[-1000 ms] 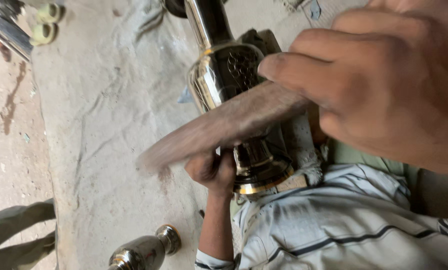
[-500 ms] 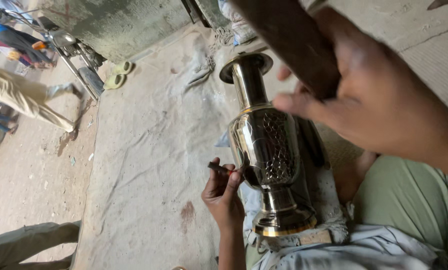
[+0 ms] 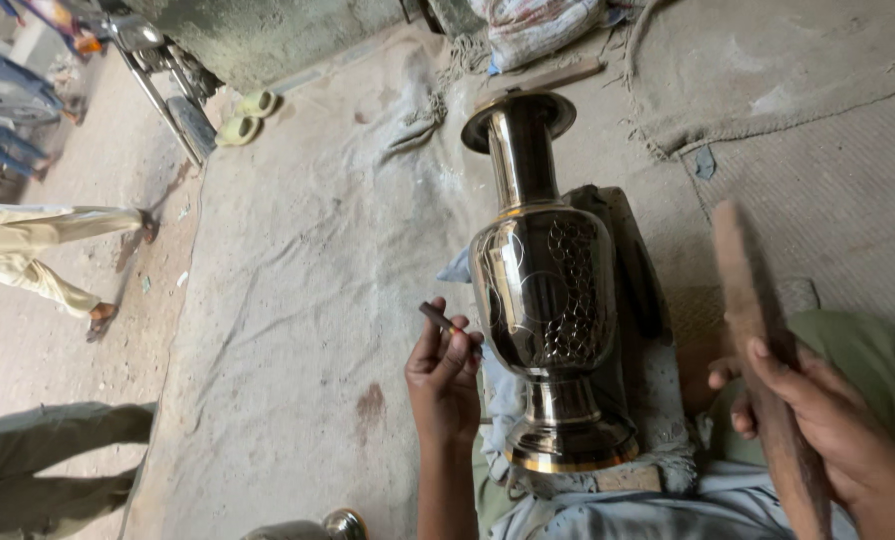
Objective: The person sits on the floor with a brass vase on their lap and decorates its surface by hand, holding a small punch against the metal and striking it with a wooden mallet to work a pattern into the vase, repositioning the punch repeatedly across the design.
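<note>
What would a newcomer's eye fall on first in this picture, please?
Most likely the shiny engraved metal vase, lying on a padded rest in the middle of the cloth-covered floor. Just left of it, the left hand holds a thin chisel-like tool near the vase's body. At lower right, the right hand grips a flat wooden stick.

We count one tall engraved metal vase (image 3: 546,300) lying across the lap, and the rounded top of a second metal piece (image 3: 344,522) at the bottom edge. We see two hands at work: the left hand (image 3: 444,380) pinching one thin dark tool (image 3: 448,324), the right hand (image 3: 836,428) wrapped around one wooden stick (image 3: 763,350). We count two pale sandals (image 3: 246,116) at the cloth's far edge, one filled sack (image 3: 538,28) beyond the vase, and the legs of two passers-by (image 3: 48,250) on the left.
</note>
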Tool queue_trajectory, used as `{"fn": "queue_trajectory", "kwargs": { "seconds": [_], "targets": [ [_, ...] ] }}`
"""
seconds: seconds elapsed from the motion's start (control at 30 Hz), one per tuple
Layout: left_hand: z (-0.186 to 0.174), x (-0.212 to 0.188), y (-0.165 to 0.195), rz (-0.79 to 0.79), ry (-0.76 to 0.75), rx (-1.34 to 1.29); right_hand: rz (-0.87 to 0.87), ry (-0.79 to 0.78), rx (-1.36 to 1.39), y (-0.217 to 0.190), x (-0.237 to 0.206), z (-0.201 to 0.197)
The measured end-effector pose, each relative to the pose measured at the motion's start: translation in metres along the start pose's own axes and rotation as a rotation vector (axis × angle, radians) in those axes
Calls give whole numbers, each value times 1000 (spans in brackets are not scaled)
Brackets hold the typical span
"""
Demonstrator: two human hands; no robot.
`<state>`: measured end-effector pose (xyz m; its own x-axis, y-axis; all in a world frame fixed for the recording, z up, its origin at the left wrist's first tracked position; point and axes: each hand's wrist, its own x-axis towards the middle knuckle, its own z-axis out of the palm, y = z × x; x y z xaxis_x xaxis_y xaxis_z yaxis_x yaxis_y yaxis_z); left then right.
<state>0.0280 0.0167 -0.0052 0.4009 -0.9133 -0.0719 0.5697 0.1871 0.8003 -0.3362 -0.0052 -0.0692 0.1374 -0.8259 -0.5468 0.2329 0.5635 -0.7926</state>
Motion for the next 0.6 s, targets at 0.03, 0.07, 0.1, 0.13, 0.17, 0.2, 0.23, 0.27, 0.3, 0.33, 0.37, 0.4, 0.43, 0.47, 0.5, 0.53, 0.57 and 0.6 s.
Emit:
{"fn": "queue_trajectory", "kwargs": {
  "seconds": [0.03,0.07,0.1,0.13,0.17,0.2,0.23,0.27,0.3,0.33,0.37,0.4,0.43,0.47,0.5,0.53,0.57,0.6],
  "targets": [
    [2,1,1,-28,11,-53,62,15,-17,5,-1,-3],
    [3,2,2,-54,13,-103,117,29,-29,8,-2,-5],
    [4,2,3,-47,23,-87,135,57,-36,8,-3,-5],
    [5,1,4,-36,32,-72,149,82,-43,7,-4,-5],
    [4,0,5,-33,53,-51,178,108,-50,6,-4,-3],
    [3,-2,6,-25,75,-18,130,87,-26,3,-7,-2],
    [2,-4,7,-15,89,14,73,68,2,1,-9,-1],
    [1,-5,8,-6,104,47,18,49,29,0,-10,0],
    [2,-6,8,-3,99,37,14,54,10,-1,-13,-1],
    [3,-7,8,3,91,26,5,59,-8,0,-14,0],
    [5,-6,10,12,77,16,-9,63,-23,1,-15,-1],
    [8,-7,12,32,75,25,-10,55,-17,3,-15,-2],
    [11,-9,16,51,77,34,-7,46,-14,5,-15,-3],
    [14,-12,21,70,77,44,-6,38,-8,8,-14,-4],
    [16,-16,30,171,19,66,10,59,-21,11,-12,-6],
    [13,-24,44,269,-37,89,29,83,-34,14,-12,-8],
    [10,-31,58,375,-86,121,47,111,-43,16,-9,-11],
    [1,-41,78,515,-95,165,70,165,-83,18,-8,-14]
  ]
}}
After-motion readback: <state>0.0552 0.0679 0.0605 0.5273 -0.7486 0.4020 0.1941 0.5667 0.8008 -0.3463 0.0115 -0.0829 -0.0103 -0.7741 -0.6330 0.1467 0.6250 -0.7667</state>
